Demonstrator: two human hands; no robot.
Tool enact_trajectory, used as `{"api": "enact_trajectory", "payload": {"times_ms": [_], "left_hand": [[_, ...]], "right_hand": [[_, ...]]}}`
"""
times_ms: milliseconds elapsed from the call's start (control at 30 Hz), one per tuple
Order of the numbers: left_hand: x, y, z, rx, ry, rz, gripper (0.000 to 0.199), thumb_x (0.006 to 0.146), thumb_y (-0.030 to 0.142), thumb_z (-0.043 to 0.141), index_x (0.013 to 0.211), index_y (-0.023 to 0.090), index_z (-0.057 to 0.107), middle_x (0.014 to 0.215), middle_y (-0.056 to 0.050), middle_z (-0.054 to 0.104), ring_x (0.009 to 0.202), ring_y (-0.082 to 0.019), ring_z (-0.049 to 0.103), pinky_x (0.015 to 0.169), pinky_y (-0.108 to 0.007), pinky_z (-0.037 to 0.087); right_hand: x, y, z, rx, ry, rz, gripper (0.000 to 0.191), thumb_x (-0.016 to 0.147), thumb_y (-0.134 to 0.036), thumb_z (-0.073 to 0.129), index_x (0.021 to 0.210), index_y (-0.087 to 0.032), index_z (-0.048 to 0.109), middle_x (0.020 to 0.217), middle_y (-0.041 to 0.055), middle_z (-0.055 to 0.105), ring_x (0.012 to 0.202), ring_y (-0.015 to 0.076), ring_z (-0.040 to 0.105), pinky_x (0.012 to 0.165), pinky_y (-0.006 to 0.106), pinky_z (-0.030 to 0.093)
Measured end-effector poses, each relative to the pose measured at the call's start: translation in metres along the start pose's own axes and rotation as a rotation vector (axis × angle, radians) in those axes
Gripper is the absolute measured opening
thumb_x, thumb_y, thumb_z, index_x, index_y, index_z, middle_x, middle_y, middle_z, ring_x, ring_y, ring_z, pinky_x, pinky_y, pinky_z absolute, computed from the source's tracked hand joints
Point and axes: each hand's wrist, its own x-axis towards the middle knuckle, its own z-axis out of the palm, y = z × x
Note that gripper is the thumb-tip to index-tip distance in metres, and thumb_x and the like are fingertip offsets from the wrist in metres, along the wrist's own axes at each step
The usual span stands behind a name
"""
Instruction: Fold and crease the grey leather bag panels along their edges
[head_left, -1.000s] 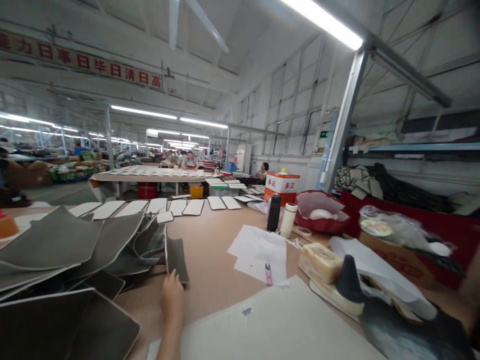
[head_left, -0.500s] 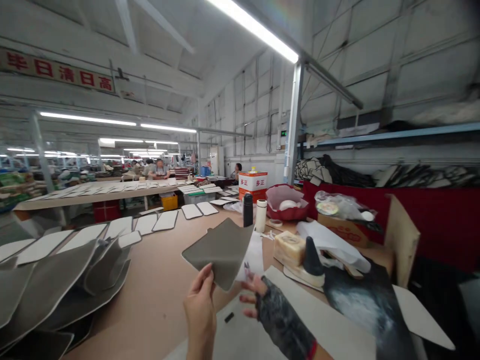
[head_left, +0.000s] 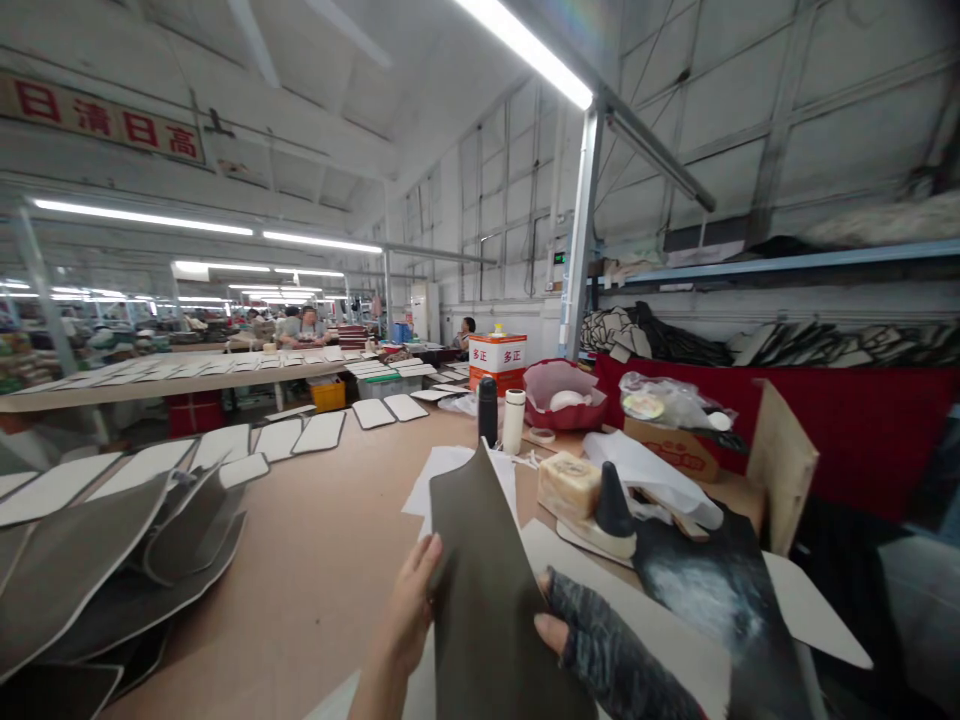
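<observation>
A dark grey-brown sheet [head_left: 484, 590] with a pale edge stands upright and slightly curved between my hands, over the near part of the table. My left hand [head_left: 414, 590] grips its left edge, thumb and fingers closed on it. At its right edge is my right hand [head_left: 562, 620], in a dark fingerless glove, with the thumb on the near face and the other fingers mostly hidden behind the sheet. White paper [head_left: 442, 475] lies flat behind the sheet.
Curled dark sheets [head_left: 82, 560] are piled at the left. White panels [head_left: 319, 432] line the table's far edge. Behind the sheet stand a black bottle [head_left: 487, 408] and a white bottle [head_left: 514, 420]. A yellowish block [head_left: 568, 480] and a black cone [head_left: 613, 500] are at the right.
The sheet has turned from a slanted, tilted pose to upright and come nearer. My right hand, earlier apart from it with spread fingers, now holds its right edge. The view has shifted slightly right.
</observation>
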Motion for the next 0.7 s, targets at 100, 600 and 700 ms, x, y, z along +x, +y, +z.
{"api": "enact_trajectory", "payload": {"times_ms": [100,600,700], "left_hand": [[-0.003,-0.006,0.011,-0.069,-0.088,-0.007,0.042,0.068,0.033,0.069,0.104,0.012,0.061,0.095,-0.013,0.07,0.09,-0.027,0.065,0.078,-0.038,0.052],[-0.027,0.008,0.035,0.042,-0.262,0.032,0.04,0.072,0.038,0.065,0.106,0.016,0.063,0.084,-0.007,0.072,0.074,-0.023,0.066,0.066,-0.033,0.052],[-0.029,0.007,0.037,0.124,-0.303,0.047,0.039,0.072,0.041,0.064,0.103,0.017,0.064,0.084,-0.006,0.072,0.074,-0.021,0.065,0.067,-0.03,0.051]], "right_hand": [[-0.011,-0.005,-0.013,-0.03,-0.12,-0.008,0.034,0.069,-0.042,0.06,0.1,-0.028,0.065,0.106,0.0035,0.065,0.099,0.028,0.058,0.086,0.037,0.047],[0.029,-0.025,-0.011,-0.312,0.287,-0.163,0.044,0.088,-0.045,0.034,0.057,-0.02,0.053,0.055,0.0042,0.057,0.053,0.0159,0.052,0.06,0.029,0.044],[0.022,-0.022,-0.033,-0.154,0.326,-0.126,0.038,0.084,-0.047,0.045,0.06,-0.02,0.055,0.059,0.0028,0.058,0.058,0.0161,0.055,0.06,0.027,0.045]]}}
